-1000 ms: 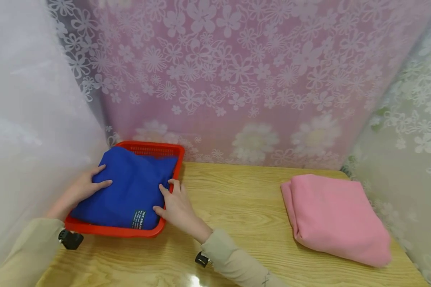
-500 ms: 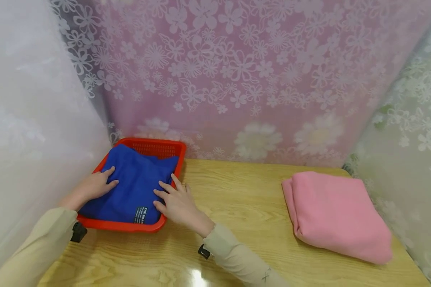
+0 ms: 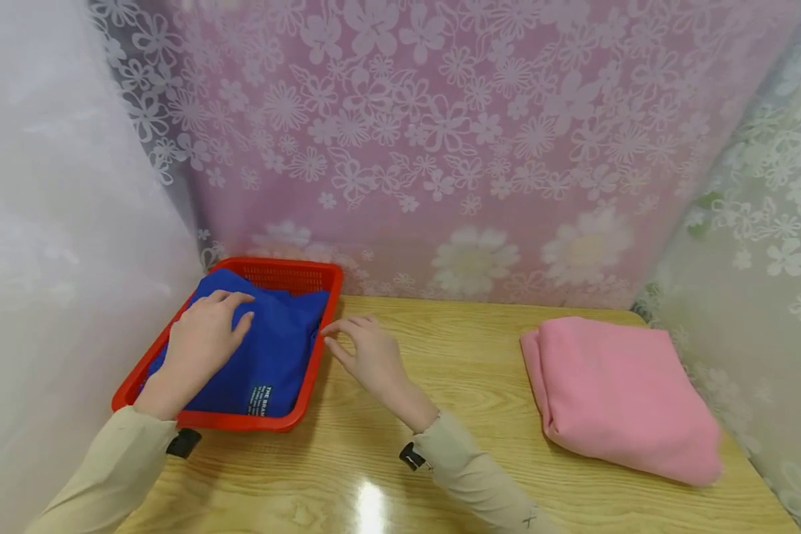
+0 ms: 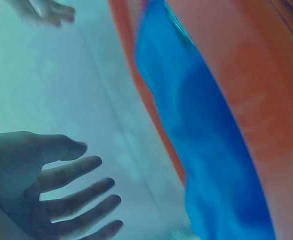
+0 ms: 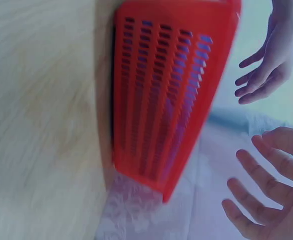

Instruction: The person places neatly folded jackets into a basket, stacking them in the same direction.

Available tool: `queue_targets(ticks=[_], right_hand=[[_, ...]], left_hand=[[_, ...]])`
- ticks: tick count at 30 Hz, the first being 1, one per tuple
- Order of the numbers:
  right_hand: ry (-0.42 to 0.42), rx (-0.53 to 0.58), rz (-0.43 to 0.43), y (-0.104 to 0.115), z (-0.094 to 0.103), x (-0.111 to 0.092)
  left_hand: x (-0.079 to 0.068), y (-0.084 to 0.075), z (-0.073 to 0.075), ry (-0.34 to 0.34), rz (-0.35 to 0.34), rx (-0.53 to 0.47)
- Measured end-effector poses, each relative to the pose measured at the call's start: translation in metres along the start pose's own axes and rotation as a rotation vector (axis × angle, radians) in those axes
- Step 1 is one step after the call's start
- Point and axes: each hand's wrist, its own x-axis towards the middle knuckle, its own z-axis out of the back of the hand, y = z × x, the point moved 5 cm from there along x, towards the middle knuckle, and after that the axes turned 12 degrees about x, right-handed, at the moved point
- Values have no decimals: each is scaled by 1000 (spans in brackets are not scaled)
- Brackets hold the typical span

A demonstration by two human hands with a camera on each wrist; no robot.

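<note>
A folded blue cloth (image 3: 277, 348) with a dark label reading "THE BRAN" lies inside a red plastic basket (image 3: 305, 389) on the left of the table. Over the cloth hovers my left hand (image 3: 200, 341), its fingers loosely spread and holding nothing; the left wrist view shows that hand (image 4: 66, 192) apart from the blue cloth (image 4: 201, 145). Just outside the basket's right rim is my right hand (image 3: 377, 360), thumb and fingers apart. In the right wrist view its relaxed fingers (image 5: 259, 175) stand clear of the slotted basket wall (image 5: 159, 100).
A folded pink cloth (image 3: 630, 397) sits on the right side of the wooden table (image 3: 440, 356). Behind the table hangs a pink floral curtain (image 3: 400, 185). Pale sheeting (image 3: 60, 222) closes in the left side, close to the basket.
Both hands have come off the blue cloth. My left hand has risen and shifted right above it; my right hand has drawn back to the right, past the rim.
</note>
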Motion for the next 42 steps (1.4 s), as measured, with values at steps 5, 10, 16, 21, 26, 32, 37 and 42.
queue_targets(ticks=[5, 10, 16, 21, 26, 32, 37, 42], right_hand=[[-58, -8, -3, -11, 28, -5], [-98, -76, 1, -25, 52, -16], [-109, -146, -76, -52, 79, -37], [-113, -187, -119, -74, 106, -54], [-117, -238, -129, -97, 139, -75], [-105, -302, -214, -127, 183, -107], [-130, -351, -211, -148, 224, -138], [-132, -371, -255, -171, 266, -176]], left_hand=[[2, -44, 1, -96, -33, -75], [1, -86, -5, -192, -92, -86], [2, -137, -18, -266, -144, -89], [4, -178, -34, -298, -227, -119], [9, -213, -50, -235, -273, -156], [13, -250, -64, -99, -309, -218], [15, -283, -76, -7, -364, -282], [17, -319, -86, 91, -397, -287]])
